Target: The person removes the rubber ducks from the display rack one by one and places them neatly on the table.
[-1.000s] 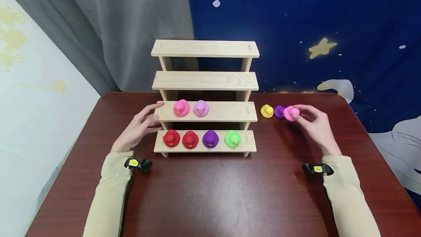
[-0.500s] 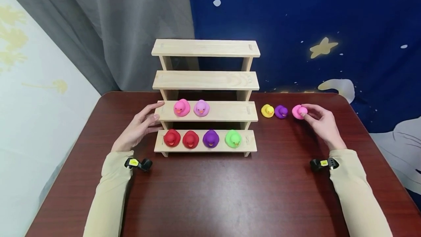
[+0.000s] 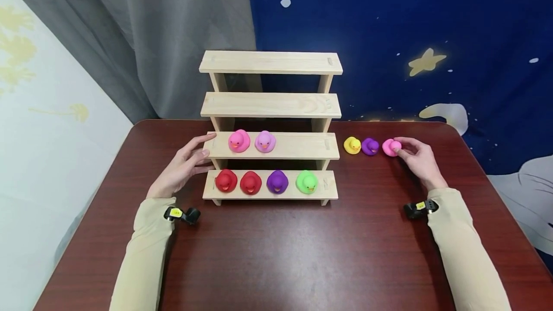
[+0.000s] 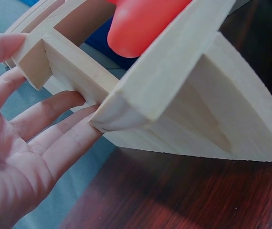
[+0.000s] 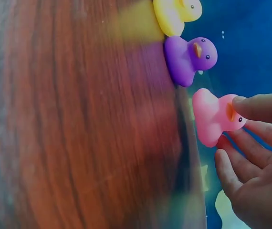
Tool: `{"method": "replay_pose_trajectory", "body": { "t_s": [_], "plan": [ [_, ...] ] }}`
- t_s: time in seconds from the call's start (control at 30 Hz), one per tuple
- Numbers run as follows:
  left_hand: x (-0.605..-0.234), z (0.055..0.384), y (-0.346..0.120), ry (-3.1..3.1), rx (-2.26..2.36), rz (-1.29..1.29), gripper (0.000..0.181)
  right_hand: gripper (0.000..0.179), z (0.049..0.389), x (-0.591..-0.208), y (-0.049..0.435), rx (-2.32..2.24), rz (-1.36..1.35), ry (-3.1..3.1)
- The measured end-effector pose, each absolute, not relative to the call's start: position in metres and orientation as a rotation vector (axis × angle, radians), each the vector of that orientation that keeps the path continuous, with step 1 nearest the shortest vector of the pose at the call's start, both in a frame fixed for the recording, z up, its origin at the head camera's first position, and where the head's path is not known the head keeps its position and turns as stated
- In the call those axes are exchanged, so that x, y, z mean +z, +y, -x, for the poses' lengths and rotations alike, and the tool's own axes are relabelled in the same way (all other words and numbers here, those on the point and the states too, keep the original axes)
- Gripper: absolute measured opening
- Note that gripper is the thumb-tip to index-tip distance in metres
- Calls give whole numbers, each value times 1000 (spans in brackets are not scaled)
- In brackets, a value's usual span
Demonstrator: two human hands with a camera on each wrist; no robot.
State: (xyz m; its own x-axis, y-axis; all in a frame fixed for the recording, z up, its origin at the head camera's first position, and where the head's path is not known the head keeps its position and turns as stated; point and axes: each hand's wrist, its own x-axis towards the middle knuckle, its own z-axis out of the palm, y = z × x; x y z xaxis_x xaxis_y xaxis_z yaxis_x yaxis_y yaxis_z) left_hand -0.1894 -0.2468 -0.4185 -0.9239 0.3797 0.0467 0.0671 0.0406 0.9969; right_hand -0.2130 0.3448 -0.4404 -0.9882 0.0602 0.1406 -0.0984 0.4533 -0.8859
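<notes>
My right hand (image 3: 421,160) pinches a pink rubber duck (image 3: 391,147) by its head, between thumb and fingertips, to the right of a purple duck (image 3: 370,147). Beyond that one sits a yellow duck (image 3: 352,145). The right wrist view shows a small gap between the pink duck (image 5: 210,117) and the purple duck (image 5: 191,59); whether its base touches the table is unclear. At the left end of a stepped wooden shelf (image 3: 298,145), my left hand (image 3: 179,169) rests spread fingers against the second step from the bottom, with fingertips touching the wood in the left wrist view.
On the second step stand a pink duck (image 3: 239,141) and a lilac duck (image 3: 265,142). The bottom step bears two red ducks, a purple duck (image 3: 277,182) and a green duck (image 3: 306,182). Curtains hang behind the dark brown table (image 3: 276,253).
My right hand has carried the pink duck rightward, away from in front of the purple one, then slightly back left. The left hand stays at the shelf.
</notes>
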Motion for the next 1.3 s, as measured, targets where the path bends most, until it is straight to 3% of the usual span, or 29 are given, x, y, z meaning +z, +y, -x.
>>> {"method": "replay_pose_trajectory", "body": {
  "t_s": [0.53, 0.97, 1.3],
  "plan": [
    [-418, 188, -245, 2087, 1974, -444, 48, 36, 219, -442, 342, 1454, -21, -2645],
    [-420, 188, -243, 2082, 1999, -449, 47, 44, 213, -441, 348, 1520, 35, -2623],
    [-420, 189, -246, 2086, 1993, -451, 47, 33, 212, -425, 341, 1551, 10, -2424]
  ]
}}
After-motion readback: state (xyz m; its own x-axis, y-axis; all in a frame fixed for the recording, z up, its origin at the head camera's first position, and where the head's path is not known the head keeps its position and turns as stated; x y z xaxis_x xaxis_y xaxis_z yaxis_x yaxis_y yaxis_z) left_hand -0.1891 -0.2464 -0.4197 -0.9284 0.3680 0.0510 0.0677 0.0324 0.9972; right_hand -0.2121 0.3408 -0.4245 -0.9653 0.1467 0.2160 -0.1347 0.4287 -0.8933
